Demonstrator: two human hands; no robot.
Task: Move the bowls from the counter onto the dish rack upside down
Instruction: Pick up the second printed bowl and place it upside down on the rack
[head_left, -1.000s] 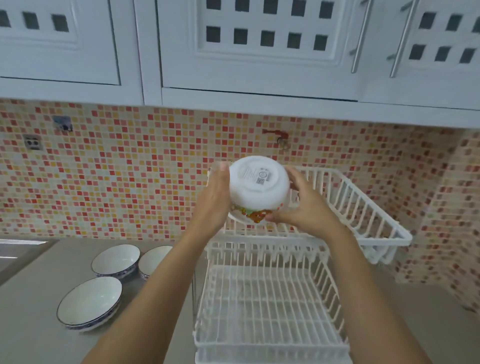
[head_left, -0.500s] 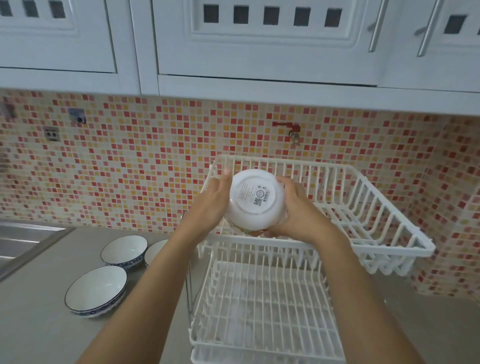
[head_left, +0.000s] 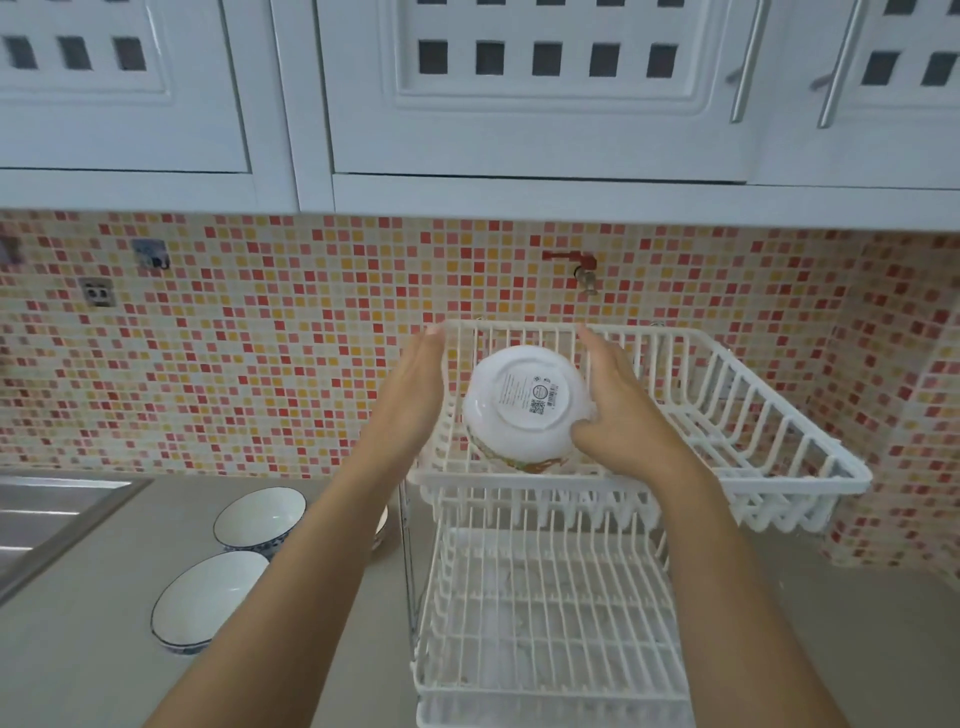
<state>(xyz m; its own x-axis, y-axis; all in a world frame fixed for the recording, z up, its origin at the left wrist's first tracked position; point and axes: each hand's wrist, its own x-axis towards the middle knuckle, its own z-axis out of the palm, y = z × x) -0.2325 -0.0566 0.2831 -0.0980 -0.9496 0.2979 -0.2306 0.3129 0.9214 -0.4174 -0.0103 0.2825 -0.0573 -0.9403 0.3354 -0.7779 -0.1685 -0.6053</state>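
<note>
Two hands flank one white ceramic bowl with a printed label on its foot (head_left: 529, 402), and it sits upside down in the upper tier of the white wire dish rack (head_left: 779, 415), at the tier's left end. Your left hand (head_left: 410, 410) is spread flat and stands just off the bowl's side, apart from it. Your right hand (head_left: 618, 415) curls loosely against the bowl's right flank, thumb near the lower edge; whether it bears on the bowl or merely brushes it, you cannot tell.

Judge the risk here: the rim seems to rest tilted on the wires, so if you let go before it settles, it may rock and slide toward the front rail. A thumb caught under the rim would drag it as you pull back.

Room is tight on the left, where the rack's wall stands close behind your left hand. Rightward the upper tier lies open, and so does the lower tier (head_left: 545, 613). Two blue-rimmed white bowls (head_left: 210, 597) wait upright on the grey surface (head_left: 78, 623), near your left forearm, so swing wide of them.
</note>
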